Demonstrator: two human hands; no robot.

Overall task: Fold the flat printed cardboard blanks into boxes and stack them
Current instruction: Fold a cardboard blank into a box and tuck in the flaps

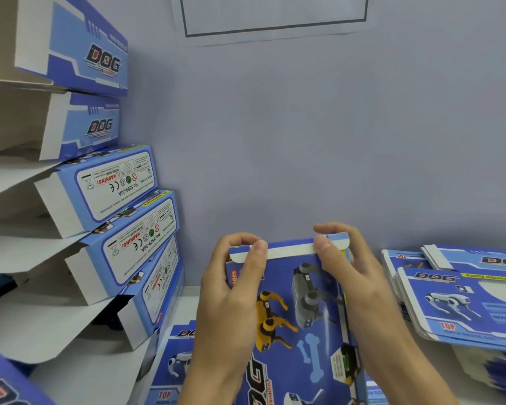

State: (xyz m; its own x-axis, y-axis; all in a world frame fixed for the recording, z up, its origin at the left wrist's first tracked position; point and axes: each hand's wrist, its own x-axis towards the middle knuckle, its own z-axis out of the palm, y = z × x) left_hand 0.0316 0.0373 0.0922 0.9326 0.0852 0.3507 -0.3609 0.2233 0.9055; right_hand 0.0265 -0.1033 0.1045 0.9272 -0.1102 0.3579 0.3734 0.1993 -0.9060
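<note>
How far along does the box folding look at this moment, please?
Done: several folded boxes stand stacked on the left. In hand: the left hand and right hand pinch the top flap of one blank, bending it over. Left: a pile of flat blanks waits on the right.
</note>
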